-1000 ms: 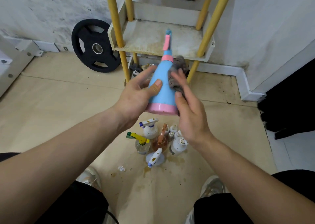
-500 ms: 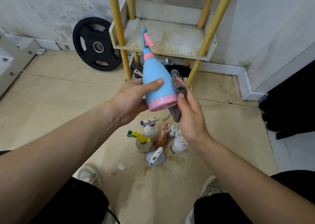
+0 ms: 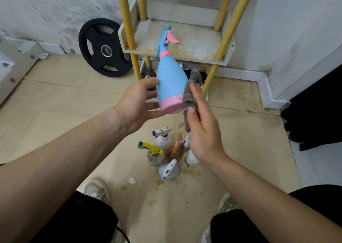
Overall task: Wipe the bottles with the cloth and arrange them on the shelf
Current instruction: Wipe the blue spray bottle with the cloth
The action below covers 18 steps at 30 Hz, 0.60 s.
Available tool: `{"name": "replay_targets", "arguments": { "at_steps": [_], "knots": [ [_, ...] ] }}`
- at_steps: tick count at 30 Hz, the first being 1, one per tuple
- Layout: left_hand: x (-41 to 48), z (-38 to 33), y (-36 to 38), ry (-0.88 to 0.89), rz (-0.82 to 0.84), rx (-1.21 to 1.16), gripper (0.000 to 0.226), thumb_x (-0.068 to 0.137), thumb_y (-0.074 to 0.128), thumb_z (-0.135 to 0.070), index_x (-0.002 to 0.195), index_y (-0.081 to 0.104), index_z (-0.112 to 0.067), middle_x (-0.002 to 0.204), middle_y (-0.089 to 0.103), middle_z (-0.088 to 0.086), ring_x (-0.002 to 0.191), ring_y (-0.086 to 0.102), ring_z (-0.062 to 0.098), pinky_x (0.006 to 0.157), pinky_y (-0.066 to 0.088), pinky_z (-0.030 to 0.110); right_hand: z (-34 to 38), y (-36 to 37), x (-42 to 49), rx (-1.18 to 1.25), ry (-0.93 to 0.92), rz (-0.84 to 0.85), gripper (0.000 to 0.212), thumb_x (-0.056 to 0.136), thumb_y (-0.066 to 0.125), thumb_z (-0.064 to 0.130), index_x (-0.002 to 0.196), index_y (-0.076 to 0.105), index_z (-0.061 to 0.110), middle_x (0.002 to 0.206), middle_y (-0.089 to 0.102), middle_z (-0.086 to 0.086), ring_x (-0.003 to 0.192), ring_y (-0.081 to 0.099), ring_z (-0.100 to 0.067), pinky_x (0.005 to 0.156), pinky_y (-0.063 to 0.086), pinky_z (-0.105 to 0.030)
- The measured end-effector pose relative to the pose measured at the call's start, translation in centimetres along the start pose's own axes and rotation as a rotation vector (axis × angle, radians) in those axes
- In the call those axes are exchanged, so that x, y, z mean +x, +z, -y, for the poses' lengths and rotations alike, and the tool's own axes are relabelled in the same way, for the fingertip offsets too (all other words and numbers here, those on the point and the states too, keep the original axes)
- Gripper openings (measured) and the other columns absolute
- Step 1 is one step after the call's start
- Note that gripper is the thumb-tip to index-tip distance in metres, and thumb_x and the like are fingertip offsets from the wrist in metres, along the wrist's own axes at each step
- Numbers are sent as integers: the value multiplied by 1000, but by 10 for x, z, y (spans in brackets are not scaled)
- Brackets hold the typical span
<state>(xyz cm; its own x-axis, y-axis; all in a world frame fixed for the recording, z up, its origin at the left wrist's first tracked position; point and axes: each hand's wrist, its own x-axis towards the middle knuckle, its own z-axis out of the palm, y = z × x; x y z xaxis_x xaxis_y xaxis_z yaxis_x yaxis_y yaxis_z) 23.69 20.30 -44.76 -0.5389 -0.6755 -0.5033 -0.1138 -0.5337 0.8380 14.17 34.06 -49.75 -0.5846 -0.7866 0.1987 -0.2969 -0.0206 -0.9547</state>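
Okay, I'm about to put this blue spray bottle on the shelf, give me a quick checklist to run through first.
1. Left hand holds the blue spray bottle: ok, thumb and fingers are on its lower body.
2. Right hand holds the cloth against the bottle's side: ok.
3. Bottle wiped all round: cannot tell, its far side is hidden.
4. Room on the shelf tier ahead: ok, the visible part is bare.
5. Shelf surface clean: not ok, it looks stained.
6. Bottles on the floor wiped: not ok, some show brown spots.
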Motion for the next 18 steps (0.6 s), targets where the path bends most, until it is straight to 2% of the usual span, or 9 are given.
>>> {"name": "replay_targets", "arguments": {
  "at_steps": [2,3,5,7,10,12,14,16,18],
  "knots": [
    [0,-1,-3,26,62,19,32,98,51,-17,126,64,-26,107,72,7,88,67,24,79,57,37,5,-1,1,138,91,-25,48,108,39,17,153,34,32,150,52,-5,144,40,-15,116,38,-44],
    [0,0,-4,45,99,36,35,98,52,-17,128,62,-29,108,71,6,88,65,22,78,54,34,6,-2,1,224,133,-28,48,109,37,11,155,34,26,139,56,-7,135,45,-18,109,40,-45],
    [0,3,-7,64,152,72,39,97,60,-21,133,54,-35,118,68,6,90,64,23,83,51,35,6,-1,2,355,197,-26,48,110,35,5,156,35,16,136,64,2,132,53,-10,111,45,-36],
    [-1,9,-6,76,176,106,52,91,72,-26,136,46,-35,127,63,7,93,67,27,91,53,43,4,-1,6,408,239,-50,46,108,39,9,153,40,17,140,56,17,130,55,1,109,47,-27],
    [-1,18,0,133,154,148,81,75,85,-33,140,37,-28,127,59,11,96,71,25,85,60,43,3,-2,10,435,297,-91,43,108,40,13,150,44,22,144,55,10,125,60,-1,102,52,-28],
    [2,23,3,169,141,177,92,69,90,-36,144,38,-23,128,58,11,103,71,23,86,60,40,4,-2,9,331,271,-97,47,108,40,17,154,42,26,145,56,14,119,61,1,96,51,-23],
    [5,25,4,206,116,260,99,62,93,-45,144,43,-22,128,60,7,111,70,22,95,57,42,4,0,6,140,198,-90,50,105,41,26,153,40,40,136,60,23,108,58,5,97,46,-22],
    [6,26,4,219,95,284,104,54,90,-51,141,43,-24,127,59,5,112,69,21,99,55,41,3,5,1,30,145,-54,53,100,38,34,149,36,56,137,57,15,112,50,-4,102,40,-28],
    [9,29,3,209,93,231,104,52,91,-49,137,37,-24,132,55,8,112,69,22,97,57,39,3,9,-4,-11,117,-19,53,99,36,40,145,29,65,123,49,11,109,44,-10,97,38,-27]
  ]
}}
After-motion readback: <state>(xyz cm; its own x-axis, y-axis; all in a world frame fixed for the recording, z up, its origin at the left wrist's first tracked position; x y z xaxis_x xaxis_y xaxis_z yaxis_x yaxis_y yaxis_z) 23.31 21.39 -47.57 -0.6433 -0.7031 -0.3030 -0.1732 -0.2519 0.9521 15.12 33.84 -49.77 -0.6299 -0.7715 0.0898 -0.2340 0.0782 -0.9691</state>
